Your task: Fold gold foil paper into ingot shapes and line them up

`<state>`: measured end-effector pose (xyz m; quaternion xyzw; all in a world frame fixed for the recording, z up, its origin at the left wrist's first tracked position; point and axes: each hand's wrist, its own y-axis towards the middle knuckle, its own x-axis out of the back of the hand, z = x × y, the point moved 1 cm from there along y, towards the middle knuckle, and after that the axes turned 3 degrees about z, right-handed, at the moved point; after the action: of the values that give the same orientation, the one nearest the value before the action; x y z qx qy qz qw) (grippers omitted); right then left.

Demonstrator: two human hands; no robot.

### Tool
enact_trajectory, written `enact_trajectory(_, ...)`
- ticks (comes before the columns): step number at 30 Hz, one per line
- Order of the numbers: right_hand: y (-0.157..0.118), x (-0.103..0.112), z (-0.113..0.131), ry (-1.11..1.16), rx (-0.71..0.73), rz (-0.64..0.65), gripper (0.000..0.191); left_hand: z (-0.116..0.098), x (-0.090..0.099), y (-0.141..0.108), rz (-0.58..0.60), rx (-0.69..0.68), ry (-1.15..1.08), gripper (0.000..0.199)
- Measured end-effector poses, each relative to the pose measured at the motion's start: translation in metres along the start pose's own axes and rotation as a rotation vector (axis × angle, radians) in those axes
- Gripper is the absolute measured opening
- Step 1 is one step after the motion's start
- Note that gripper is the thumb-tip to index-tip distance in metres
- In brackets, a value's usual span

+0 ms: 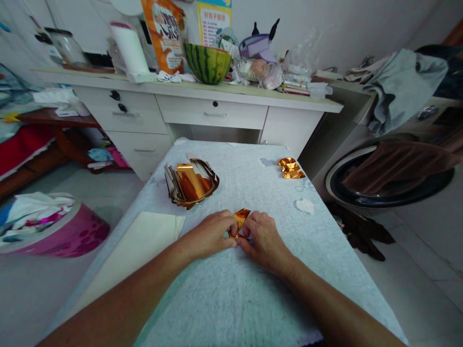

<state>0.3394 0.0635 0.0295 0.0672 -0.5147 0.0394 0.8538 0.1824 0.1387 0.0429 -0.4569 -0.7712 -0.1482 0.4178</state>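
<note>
At the middle of the cloth-covered table, a partly folded piece of gold foil paper is pinched between my hands. My left hand grips its left side with the fingers bent. My right hand holds the other side, thumb and fingertips pressed together near the lower edge. Beyond my left hand lies a bundle of gold foil sheets in a curled, torn wrapper. Three folded gold foil pieces sit in a row at the far right of the table.
Pale paper sheets lie under my left forearm. A pink bin full of waste stands on the floor at left. Ahead is a white desk bearing a watermelon half. A washing machine stands at right.
</note>
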Motion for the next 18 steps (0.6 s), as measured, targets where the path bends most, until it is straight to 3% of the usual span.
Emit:
enact_trajectory(10, -0.003, 0.005, -0.011, -0.103, -0.035, -0.04, 0.031, -0.007, 0.004, -0.001, 0.024, 0.03, -0.02, 0.008)
enact_trajectory(18, -0.002, 0.012, -0.026, -0.136, -0.094, -0.017, 0.036, -0.004, 0.002, -0.002, 0.01, 0.012, -0.007, 0.005)
